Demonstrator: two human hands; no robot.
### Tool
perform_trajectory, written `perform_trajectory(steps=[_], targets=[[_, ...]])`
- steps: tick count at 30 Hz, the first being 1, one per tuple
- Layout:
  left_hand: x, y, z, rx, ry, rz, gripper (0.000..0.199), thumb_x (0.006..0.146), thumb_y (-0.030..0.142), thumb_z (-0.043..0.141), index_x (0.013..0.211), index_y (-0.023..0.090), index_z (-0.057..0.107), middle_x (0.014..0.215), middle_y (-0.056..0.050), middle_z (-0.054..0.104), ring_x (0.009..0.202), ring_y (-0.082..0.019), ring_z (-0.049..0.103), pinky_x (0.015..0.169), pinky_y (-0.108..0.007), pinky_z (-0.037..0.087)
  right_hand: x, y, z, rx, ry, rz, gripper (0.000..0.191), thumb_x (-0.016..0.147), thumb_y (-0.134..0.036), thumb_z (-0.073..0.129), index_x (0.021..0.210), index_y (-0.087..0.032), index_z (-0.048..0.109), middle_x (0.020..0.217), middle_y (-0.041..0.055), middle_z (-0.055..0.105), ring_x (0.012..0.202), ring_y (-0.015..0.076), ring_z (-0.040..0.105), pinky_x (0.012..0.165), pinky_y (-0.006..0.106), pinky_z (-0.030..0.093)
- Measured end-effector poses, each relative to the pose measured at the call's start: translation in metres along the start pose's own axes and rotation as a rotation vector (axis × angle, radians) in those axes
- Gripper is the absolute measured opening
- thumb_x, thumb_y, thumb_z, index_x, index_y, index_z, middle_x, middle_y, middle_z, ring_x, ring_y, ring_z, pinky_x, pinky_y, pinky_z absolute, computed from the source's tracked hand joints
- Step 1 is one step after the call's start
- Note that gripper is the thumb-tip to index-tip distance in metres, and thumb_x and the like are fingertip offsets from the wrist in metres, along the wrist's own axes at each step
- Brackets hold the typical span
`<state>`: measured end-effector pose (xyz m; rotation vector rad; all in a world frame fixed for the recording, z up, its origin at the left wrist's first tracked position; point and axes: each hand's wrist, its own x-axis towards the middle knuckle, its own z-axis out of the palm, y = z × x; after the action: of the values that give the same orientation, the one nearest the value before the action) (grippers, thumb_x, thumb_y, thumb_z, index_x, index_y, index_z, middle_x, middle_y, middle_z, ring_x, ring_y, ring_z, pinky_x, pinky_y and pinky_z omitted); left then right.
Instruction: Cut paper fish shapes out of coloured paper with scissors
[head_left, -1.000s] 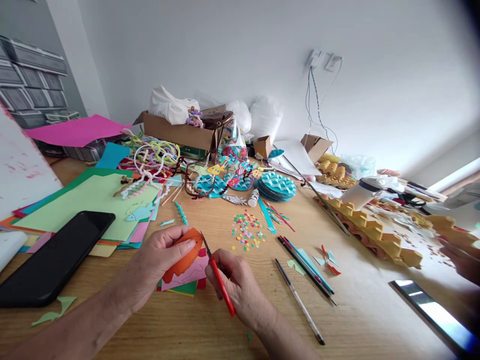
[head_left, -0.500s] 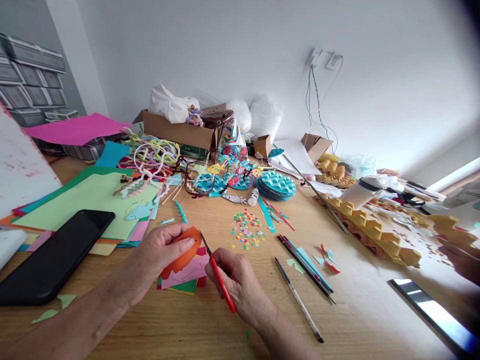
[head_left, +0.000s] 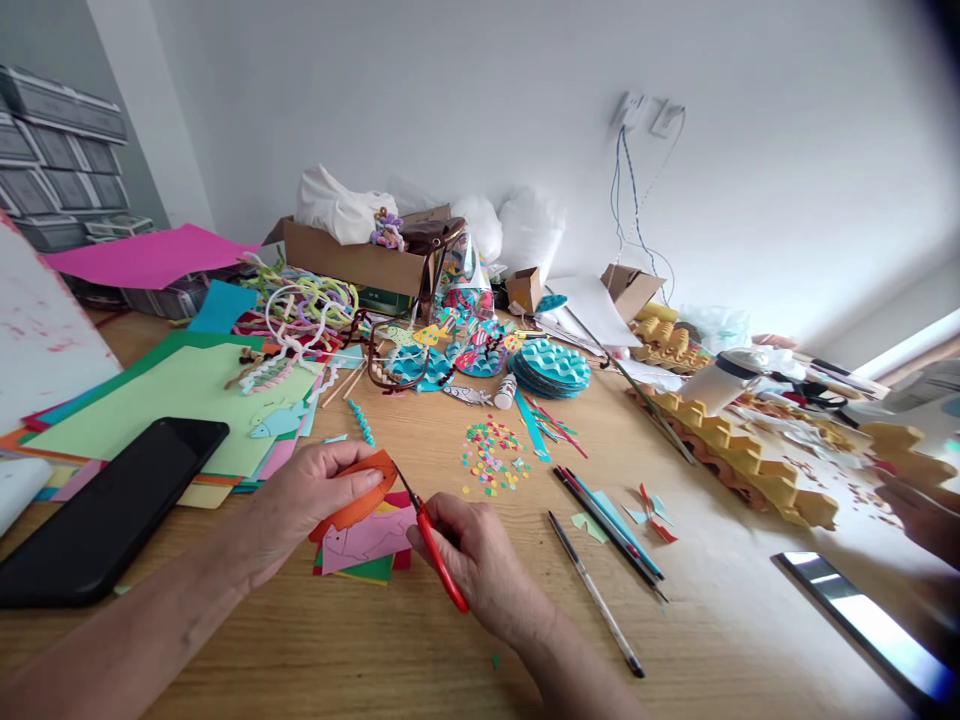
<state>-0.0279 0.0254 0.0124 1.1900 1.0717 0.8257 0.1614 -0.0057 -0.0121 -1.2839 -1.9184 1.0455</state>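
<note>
"Where's my orange paper piece with pen marks [head_left: 354, 511]?"

"In your left hand [head_left: 322, 490], its grip pinched on the paper, thumb on top. From your view it overlaps the pink paper rectangle with a drawn outline [head_left: 371, 542], which lies over other coloured sheets [head_left: 382, 572] on the wooden surface [head_left: 420, 660]."

"And my right hand [head_left: 469, 548]?"

"Its grip is wrapped around the red-handled scissors [head_left: 444, 575]. Their dark blades reach your paper's right edge; whether they're parted, I can't tell."

"How much room have I got?"

"You have bare wood between your forearms. Left, the large black phone [head_left: 112, 510] sits just beside you; right, the clear-barrelled pen [head_left: 596, 595] lies near your wrist. Ahead, the scattered multicoloured confetti [head_left: 495, 455] lies apart from your knuckles."
</note>
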Motion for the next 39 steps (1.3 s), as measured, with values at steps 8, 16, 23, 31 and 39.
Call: perform_trajectory(steps=[8, 16, 23, 31, 39], targets=[[0.001, 0.0, 0.001, 0.134, -0.002, 0.01, 0.02, 0.067, 0.037, 0.068, 0.073, 0.018, 0.069, 0.066, 0.0, 0.065, 0.058, -0.015, 0.056, 0.053, -0.022, 0.04, 0.003, -0.004, -0.007, 0.275, 0.07, 0.122, 0.025, 0.08, -0.038, 0.05, 0.066, -0.019, 0.042, 0.055, -0.0051, 0.04, 0.052, 0.0095, 0.037, 0.048, 0.022, 0.028], [0.002, -0.017, 0.013, 0.39, -0.144, 0.106, 0.014, 0.066, 0.034, 0.067, 0.062, 0.021, 0.069, 0.056, 0.003, 0.063, 0.056, -0.016, 0.056, 0.051, -0.022, 0.038, 0.005, -0.004, -0.007, 0.573, 0.032, 0.095, 0.033, 0.064, -0.036, 0.074, 0.076, -0.018, 0.049, 0.069, -0.0024, 0.054, 0.06, 0.0106, 0.047, 0.052, 0.021, 0.036], [0.001, -0.013, 0.013, 0.18, -0.131, 0.019, 0.017, 0.063, 0.032, 0.07, 0.075, 0.022, 0.065, 0.067, 0.001, 0.068, 0.061, -0.018, 0.061, 0.054, -0.024, 0.043, 0.008, -0.003, -0.005, 0.62, 0.175, 0.129, 0.022, 0.06, -0.02, 0.066, 0.069, -0.018, 0.047, 0.06, -0.0061, 0.051, 0.052, 0.0071, 0.042, 0.05, 0.019, 0.033], [-0.008, 0.002, 0.014, -0.01, 0.033, -0.011, 0.038, 0.065, 0.038, 0.073, 0.098, 0.023, 0.059, 0.069, 0.003, 0.063, 0.061, -0.015, 0.059, 0.054, -0.023, 0.041, 0.008, -0.003, -0.007, 0.767, 0.272, 0.164, 0.022, 0.06, -0.019, 0.066, 0.073, -0.018, 0.048, 0.06, -0.006, 0.053, 0.049, 0.0072, 0.041, 0.047, 0.019, 0.032], [-0.005, -0.021, 0.026, -0.277, -0.053, -0.013, 0.03, 0.066, 0.046, 0.071, 0.076, 0.018, 0.067, 0.068, -0.001, 0.064, 0.067, -0.017, 0.058, 0.071, -0.03, 0.047, 0.007, 0.006, 0.005, 0.937, 0.457, 0.089, 0.021, 0.067, -0.018, 0.067, 0.079, -0.017, 0.05, 0.063, -0.0062, 0.053, 0.049, 0.0056, 0.042, 0.046, 0.017, 0.03]])
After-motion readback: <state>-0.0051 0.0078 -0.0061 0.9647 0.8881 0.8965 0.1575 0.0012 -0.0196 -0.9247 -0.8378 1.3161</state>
